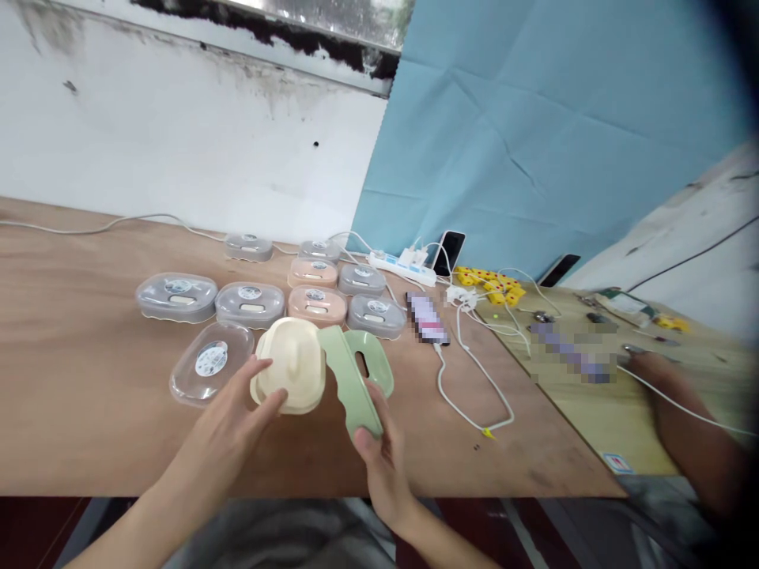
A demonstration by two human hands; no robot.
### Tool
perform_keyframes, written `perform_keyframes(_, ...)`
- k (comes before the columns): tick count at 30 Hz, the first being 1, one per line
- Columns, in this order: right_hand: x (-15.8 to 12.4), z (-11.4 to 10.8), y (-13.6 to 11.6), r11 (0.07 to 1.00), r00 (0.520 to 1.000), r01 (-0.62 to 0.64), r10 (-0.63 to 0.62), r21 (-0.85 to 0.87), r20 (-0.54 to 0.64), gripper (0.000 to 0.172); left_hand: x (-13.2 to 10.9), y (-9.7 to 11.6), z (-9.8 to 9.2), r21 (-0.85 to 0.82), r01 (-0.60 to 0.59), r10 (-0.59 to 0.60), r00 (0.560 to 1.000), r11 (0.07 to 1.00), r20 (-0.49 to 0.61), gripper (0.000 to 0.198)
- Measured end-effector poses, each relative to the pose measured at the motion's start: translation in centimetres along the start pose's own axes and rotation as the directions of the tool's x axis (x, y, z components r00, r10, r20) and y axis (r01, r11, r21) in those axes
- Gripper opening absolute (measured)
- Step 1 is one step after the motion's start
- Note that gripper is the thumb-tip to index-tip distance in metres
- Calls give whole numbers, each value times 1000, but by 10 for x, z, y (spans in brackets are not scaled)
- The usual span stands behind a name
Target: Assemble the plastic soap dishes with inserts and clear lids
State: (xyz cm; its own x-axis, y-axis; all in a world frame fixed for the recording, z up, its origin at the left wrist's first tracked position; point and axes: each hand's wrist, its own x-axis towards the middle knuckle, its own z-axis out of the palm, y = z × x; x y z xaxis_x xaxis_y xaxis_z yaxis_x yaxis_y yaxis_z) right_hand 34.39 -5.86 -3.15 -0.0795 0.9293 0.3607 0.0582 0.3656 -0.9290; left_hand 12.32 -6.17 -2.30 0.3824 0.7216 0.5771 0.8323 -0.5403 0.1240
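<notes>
My left hand (252,395) has its fingers apart, thumb and fingertips at the left side of a cream plastic piece (292,365) on the wooden table. My right hand (383,454) is closed round the lower end of a light green piece (349,383) with a wavy edge, tilted above the table. Behind it lies another green piece (376,363) with a dark slot, partly hidden. A clear lid (212,359) with a round label sits left of the cream piece. Just beyond stand grey boxes (250,304) and peach boxes (317,304) with clear lids.
A phone (428,318) with a white cable lies right of the boxes. A power strip (403,267) stands by the blue cloth. Another person's arm (681,419) rests at the right table, near yellow items (492,284) and tangled cables.
</notes>
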Motion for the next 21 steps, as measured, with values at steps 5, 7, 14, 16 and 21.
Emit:
perform_keyframes(5, 9, 7, -6, 999, 1000, -1, 1, 36, -10, 41, 11, 34, -16, -196, -77, 70, 997, 977, -43, 28)
perform_keyframes(7, 7, 10, -5, 994, 999, -39, 39, 106, -5, 39, 16, 43, -17, -350, -83, 51, 994, 933, -100, 27)
perform_keyframes(14, -4, 17, 5, 952, 993, -112, 99, 284, 60, 38, 22, 42, 11, -378, -244, 84, 916, 893, -391, 24)
perform_keyframes(16, -4, 17, 10, 933, 991, -132, 128, 335, 33, 34, 20, 37, 15, -362, -276, 118, 908, 890, -402, 25)
perform_keyframes(21, -4, 19, 10, 861, 963, -251, 269, 443, 23, 38, 27, 41, 4, -260, -508, 420, 847, 821, -328, 20)
